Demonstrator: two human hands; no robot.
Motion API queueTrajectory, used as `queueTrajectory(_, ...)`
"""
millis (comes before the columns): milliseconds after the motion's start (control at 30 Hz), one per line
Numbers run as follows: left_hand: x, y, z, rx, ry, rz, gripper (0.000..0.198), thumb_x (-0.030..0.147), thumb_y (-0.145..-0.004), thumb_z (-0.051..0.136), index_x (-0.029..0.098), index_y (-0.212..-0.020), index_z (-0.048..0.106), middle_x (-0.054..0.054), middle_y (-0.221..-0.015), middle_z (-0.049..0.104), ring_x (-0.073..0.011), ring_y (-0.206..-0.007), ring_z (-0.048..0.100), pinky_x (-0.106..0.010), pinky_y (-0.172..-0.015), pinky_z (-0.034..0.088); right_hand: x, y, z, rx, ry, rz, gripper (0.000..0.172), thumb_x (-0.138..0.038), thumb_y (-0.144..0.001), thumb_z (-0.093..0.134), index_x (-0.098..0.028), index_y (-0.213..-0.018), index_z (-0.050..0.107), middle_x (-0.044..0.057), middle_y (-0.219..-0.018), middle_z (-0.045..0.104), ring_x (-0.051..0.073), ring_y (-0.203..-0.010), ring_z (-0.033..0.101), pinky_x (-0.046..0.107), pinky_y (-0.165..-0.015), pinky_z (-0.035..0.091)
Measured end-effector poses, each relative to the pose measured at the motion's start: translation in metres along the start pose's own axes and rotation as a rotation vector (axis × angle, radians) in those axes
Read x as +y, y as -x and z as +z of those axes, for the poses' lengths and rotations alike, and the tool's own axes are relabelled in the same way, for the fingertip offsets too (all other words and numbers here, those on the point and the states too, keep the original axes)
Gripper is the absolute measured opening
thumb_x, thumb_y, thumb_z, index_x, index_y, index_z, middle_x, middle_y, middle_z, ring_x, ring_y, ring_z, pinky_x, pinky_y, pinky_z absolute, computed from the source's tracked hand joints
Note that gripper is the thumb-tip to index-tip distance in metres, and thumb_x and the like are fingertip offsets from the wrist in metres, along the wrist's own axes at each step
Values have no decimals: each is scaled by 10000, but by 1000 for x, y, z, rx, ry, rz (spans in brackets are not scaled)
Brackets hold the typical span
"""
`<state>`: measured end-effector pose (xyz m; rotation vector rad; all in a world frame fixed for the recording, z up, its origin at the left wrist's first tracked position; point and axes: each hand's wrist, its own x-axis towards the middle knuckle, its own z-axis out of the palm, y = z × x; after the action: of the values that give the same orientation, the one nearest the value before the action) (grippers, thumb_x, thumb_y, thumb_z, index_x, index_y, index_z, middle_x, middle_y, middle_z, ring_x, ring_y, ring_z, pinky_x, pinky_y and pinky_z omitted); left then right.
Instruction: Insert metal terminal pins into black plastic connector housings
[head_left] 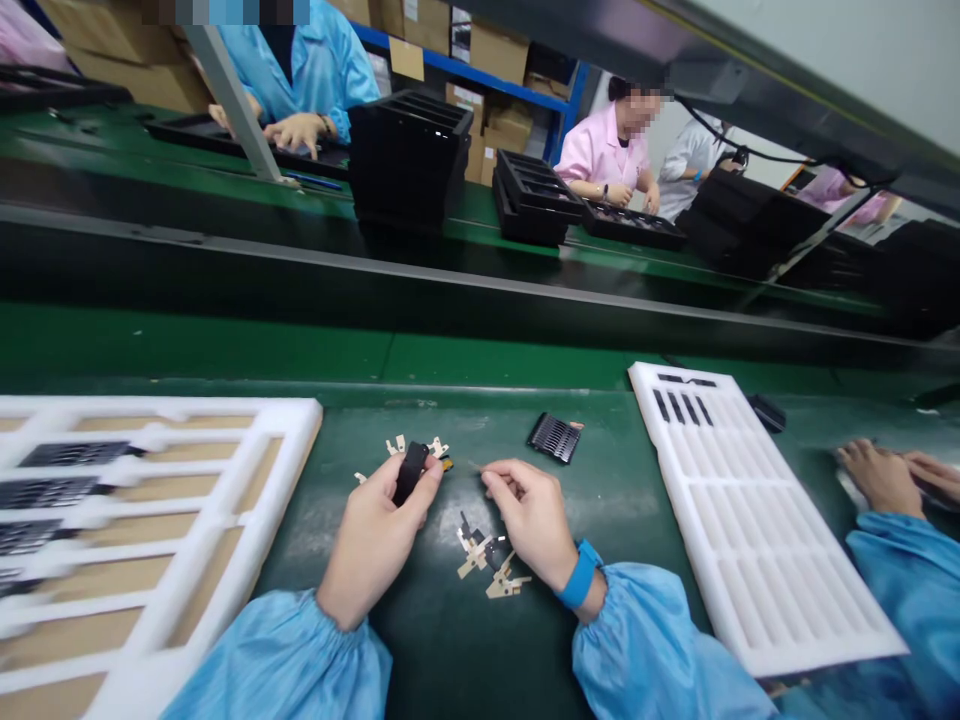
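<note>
The left hand's grip (375,540) is clamping a black part (410,474) above the tabletop (607,510).
The right hand's grip (534,515) is pinching together nearby, anything held being too small to tell; cream pieces (493,572) are lying toward the near edge, a slotted black piece (555,438) toward the far edge.

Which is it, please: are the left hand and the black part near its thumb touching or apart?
Touching: the head view shows the left hand pinching the black part between thumb and fingers.
</note>
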<state>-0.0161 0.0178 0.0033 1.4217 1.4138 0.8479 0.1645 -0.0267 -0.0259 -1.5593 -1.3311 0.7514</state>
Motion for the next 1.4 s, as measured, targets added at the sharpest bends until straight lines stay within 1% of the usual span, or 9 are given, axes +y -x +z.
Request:
queueTrajectory(100, 2, 0, 0, 4, -13, 6, 403, 568, -839, 612, 182, -940, 673, 25, -603, 535, -156, -582, 480, -259, -599, 371, -2, -1, -5, -102, -15, -90, 357, -236, -1014, 468, -223, -1302, 678, 84, -1179, 714, 156, -801, 693, 299, -811, 557)
queueTrajectory(233, 3, 0, 1, 5, -11, 43, 375, 543, -847, 615, 181, -929, 676, 7, -637, 590, -179, -642, 556, -265, -635, 419, -4, -2, -8, -111, 39, -197, 386, -226, -1022, 460, -232, -1350, 663, 92, -1486, 550, 213, -1240, 615, 370, -1099, 466)
queueTrajectory(400, -4, 2, 3, 34, -78, 224, 265, 432, -902, 613, 176, -916, 679, -20, -819, 709, -176, -757, 658, -250, -711, 487, 4, -5, -8, 6, -47, -58, 254, -338, -979, 590, -198, -878, 775, 94, -1039, 744, 210, -933, 703, 323, -829, 578)
queueTrajectory(467, -8, 4, 4, 76, -163, 369, 206, 370, -920, 620, 177, -953, 684, -22, -869, 730, -162, -771, 676, -241, -734, 495, 6, -4, -9, 39, -112, -24, 158, -324, -903, 679, -190, -945, 752, 90, -1052, 727, 169, -778, 677, 267, -648, 554)
queueTrajectory(600, -16, 5, 7, 173, -328, 595, 163, 327, -956, 639, 180, -1006, 688, -25, -848, 733, -143, -782, 694, -229, -774, 511, 5, -4, -14, 55, -284, 159, 292, -365, -868, 748, -199, -1097, 675, 27, -860, 686, 98, -560, 565, 205, -485, 434)
queueTrajectory(767, -18, 4, 8, 134, -437, 795, 141, 304, -992, 613, 186, -1034, 677, -22, -901, 745, -134, -832, 702, -230, -784, 508, -3, -5, -24, -137, -326, 274, 390, -532, -928, 670, -161, -814, 707, 4, -652, 599, 57, -431, 442, 200, -416, 312)
queueTrajectory(967, -20, 6, 8, 65, -529, 921, 144, 313, -1010, 586, 191, -1007, 662, -10, -865, 728, -129, -770, 673, -251, -734, 467, -12, -6, -30, -409, -363, 425, 495, -623, -906, 651, -146, -782, 687, -2, -615, 571, 34, -382, 364, 195, -382, 221)
queueTrajectory(1200, -19, 6, 8, -81, -442, 773, 217, 402, -1004, 584, 203, -1036, 663, -43, -932, 730, -168, -856, 677, -273, -809, 470, -12, -4, -29, -403, -365, 483, 330, -483, -852, 747, -180, -804, 624, -70, -441, 430, 53, -374, 293, 171, -364, 188)
queueTrajectory(1400, -8, 5, 13, -408, 404, 27, 421, 559, -1025, 444, 165, -916, 547, -92, -896, 718, -200, -897, 713, -353, -895, 560, -6, -3, -22, -97, -371, 295, 244, -426, -893, 710, -188, -862, 661, -25, -572, 558, 81, -431, 440, 181, -377, 316)
